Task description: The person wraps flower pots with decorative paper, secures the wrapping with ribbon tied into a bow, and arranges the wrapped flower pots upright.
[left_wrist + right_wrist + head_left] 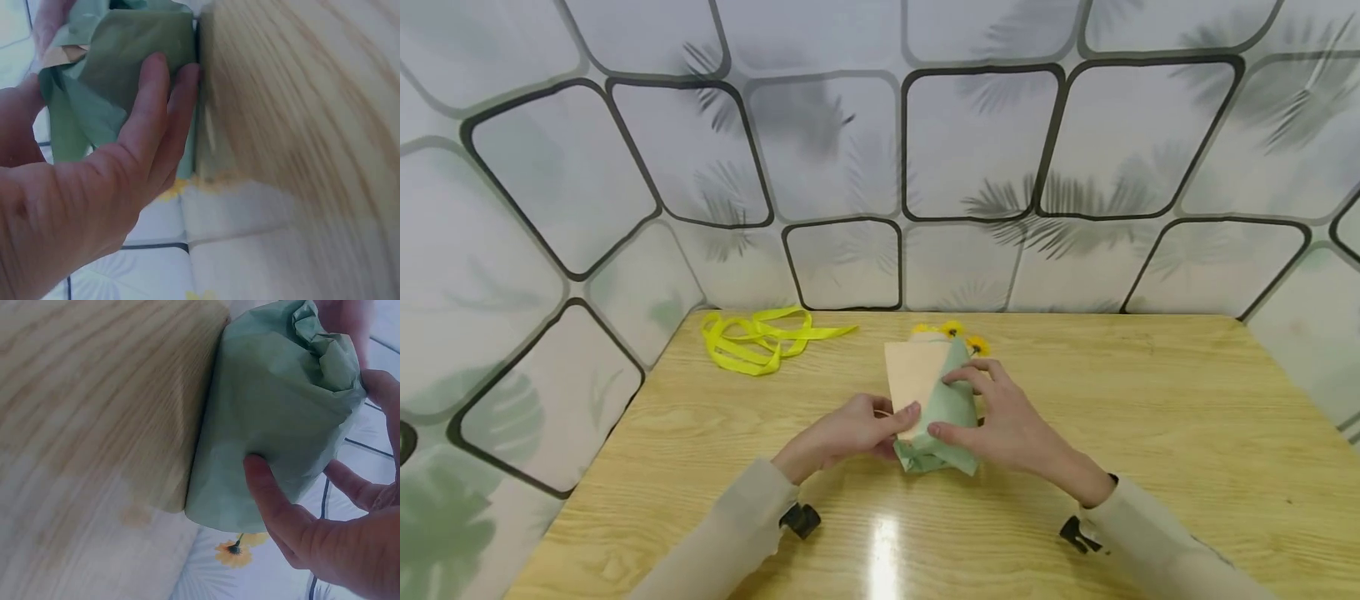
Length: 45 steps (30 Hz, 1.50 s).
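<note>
A small wrapped bouquet (953, 402) lies on the table in the head view, with a cream sheet (913, 371) on its left front and green paper (269, 425) round the rest. Yellow flowers (977, 346) show at its far end; the near end is gathered and crumpled. My left hand (868, 427) holds the bouquet from the left, thumb over the cream sheet, fingers against the green paper (119, 69) in the left wrist view. From the right, my right hand (1011, 425) holds it between thumb and bent fingers.
A loose, looped yellow ribbon (741, 362) lies at the back left of the wooden table (1112, 417). Behind the table hangs a patterned cloth (977, 150) that also covers both sides.
</note>
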Tool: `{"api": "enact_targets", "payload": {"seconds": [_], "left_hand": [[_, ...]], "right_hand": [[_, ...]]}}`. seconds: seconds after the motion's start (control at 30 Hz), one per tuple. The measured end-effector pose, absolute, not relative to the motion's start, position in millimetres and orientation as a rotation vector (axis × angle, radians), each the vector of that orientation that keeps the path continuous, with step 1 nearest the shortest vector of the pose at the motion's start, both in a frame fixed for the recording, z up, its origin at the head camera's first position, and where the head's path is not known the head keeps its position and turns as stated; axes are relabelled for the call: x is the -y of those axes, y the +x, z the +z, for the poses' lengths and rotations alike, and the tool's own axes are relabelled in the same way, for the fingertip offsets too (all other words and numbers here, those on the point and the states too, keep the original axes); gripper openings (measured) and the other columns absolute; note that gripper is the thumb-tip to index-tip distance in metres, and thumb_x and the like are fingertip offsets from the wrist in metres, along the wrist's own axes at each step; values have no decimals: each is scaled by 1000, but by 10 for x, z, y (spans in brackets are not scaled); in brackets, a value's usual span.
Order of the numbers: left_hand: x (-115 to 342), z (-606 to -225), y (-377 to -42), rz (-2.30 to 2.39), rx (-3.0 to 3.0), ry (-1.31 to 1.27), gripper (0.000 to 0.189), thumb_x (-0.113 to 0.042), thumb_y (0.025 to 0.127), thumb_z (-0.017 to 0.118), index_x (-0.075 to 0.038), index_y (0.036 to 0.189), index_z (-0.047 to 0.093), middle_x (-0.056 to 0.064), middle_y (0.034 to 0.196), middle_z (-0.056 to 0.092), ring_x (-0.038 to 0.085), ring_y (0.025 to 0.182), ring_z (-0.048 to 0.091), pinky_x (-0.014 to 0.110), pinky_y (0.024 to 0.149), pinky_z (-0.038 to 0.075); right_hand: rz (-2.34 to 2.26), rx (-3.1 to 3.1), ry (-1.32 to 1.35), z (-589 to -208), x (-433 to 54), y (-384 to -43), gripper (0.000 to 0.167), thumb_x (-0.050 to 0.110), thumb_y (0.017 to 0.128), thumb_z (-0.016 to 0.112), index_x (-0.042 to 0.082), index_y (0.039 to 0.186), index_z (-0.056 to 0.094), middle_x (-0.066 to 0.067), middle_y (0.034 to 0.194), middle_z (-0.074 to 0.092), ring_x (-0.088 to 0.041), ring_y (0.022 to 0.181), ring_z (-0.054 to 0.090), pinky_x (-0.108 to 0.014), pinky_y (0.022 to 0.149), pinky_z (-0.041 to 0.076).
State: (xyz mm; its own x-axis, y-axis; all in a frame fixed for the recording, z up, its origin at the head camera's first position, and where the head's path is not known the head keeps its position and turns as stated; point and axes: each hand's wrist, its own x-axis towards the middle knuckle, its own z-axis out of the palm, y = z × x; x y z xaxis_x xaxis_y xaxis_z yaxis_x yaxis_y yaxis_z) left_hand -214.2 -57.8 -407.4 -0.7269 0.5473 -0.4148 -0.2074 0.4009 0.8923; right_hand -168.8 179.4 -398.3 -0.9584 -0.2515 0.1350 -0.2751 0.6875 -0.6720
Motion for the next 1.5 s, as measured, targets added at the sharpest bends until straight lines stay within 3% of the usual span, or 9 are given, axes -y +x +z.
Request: {"api": "enact_targets", "payload": {"seconds": [0.23,0.4,0.53,0.8,1.03,1.27,1.4,1.5], "left_hand": [[584,-4019,-2043,1348,-2064,246,68,-47,94,73,7,129,53,15,113,66,20,92,71,38,82,63],[604,-4044,-2043,1373,-2007,253,65,-49,94,72,4,127,54,16,115,67,20,92,73,38,82,63],[617,-4062,-2057,1385,-2009,245,65,-49,93,73,4,125,54,15,113,67,19,89,73,37,80,63],[601,-4047,-2074,1378,-2020,279,61,-49,93,72,2,123,58,14,113,67,18,87,73,37,80,63],[611,-4025,-2076,1364,-2038,273,62,-49,94,71,3,124,56,14,112,67,18,86,72,37,80,63],[629,-4055,-2094,1372,-2016,276,62,-50,95,70,3,124,56,15,114,66,18,87,73,36,80,63],[634,-4075,-2107,1373,-2007,269,62,-50,95,70,2,124,56,14,114,66,19,88,72,36,80,63],[616,-4090,-2111,1385,-1987,267,62,-49,95,71,3,124,55,15,113,67,19,88,73,37,81,63]], "right_hand": [[1304,2779,548,-4067,-1795,-1697,59,41,84,85,18,132,60,-13,144,44,-35,118,58,-23,75,60],[1341,2743,699,-4085,-1828,-1671,64,31,83,87,17,138,58,-13,150,38,-35,122,57,-27,78,61],[1256,2717,801,-4101,-1815,-1666,64,26,83,88,18,138,58,-16,151,36,-37,124,56,-24,75,60],[1014,2642,857,-4096,-1775,-1654,59,26,82,88,12,134,65,-16,146,45,-25,107,64,-17,66,57],[853,2613,847,-4075,-1746,-1695,52,27,81,89,10,126,71,-18,137,54,-22,98,66,-23,67,55],[849,2706,879,-4021,-1766,-1710,58,34,84,86,12,133,66,-18,143,50,-31,113,65,-35,79,59],[828,2902,947,-3778,-1844,-1812,60,45,89,79,17,139,62,-14,147,52,-33,124,61,-49,95,55],[757,2978,950,-3517,-1895,-1996,55,46,93,73,16,138,63,-12,141,60,-33,120,64,-51,96,55]]}}
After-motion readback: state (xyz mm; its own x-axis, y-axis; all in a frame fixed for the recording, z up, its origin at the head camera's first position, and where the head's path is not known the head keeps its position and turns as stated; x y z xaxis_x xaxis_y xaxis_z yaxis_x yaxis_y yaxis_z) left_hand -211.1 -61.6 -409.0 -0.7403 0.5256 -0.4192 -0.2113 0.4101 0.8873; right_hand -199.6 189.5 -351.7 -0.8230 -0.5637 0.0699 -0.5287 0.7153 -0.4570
